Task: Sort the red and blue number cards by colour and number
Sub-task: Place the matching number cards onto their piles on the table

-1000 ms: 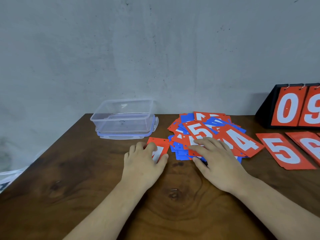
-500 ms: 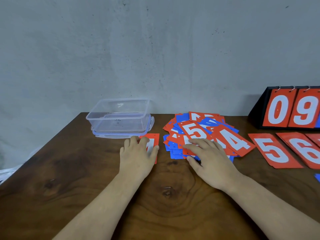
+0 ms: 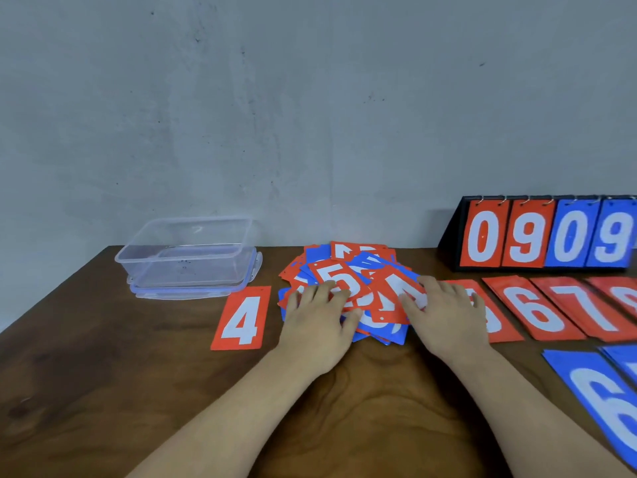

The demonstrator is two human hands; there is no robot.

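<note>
Lying flat on the pile (image 3: 358, 267) of red and blue cards, the left hand (image 3: 319, 322) has its fingers straight and a little spread. It holds nothing. Its fingertips touch a red 5 (image 3: 336, 281) on top of the pile.

The right hand (image 3: 444, 315) lies flat too, with its fingers spread. It rests on the right side of the pile, on a red card (image 3: 393, 288) whose number is too blurry to read. It pinches nothing.

The pile sits in the middle of the brown tabletop (image 3: 103, 374), near the far edge. The cards in it are mixed up and lie across each other.

A red 4 (image 3: 241, 319) lies by itself, face up, just left of the pile. Behind it stands a clear box (image 3: 188, 257), close to the wall.

Right of the pile more red cards lie side by side. One is partly under the right hand, then comes a red 6 (image 3: 537, 308), then a red 7 (image 3: 586, 305). Nearer to the person, at the right edge, lies a blue 6 (image 3: 603, 401).

At the back right stands a black scoreboard (image 3: 451, 236). It shows a red 0 and 9 and a blue 0 and 9.
</note>
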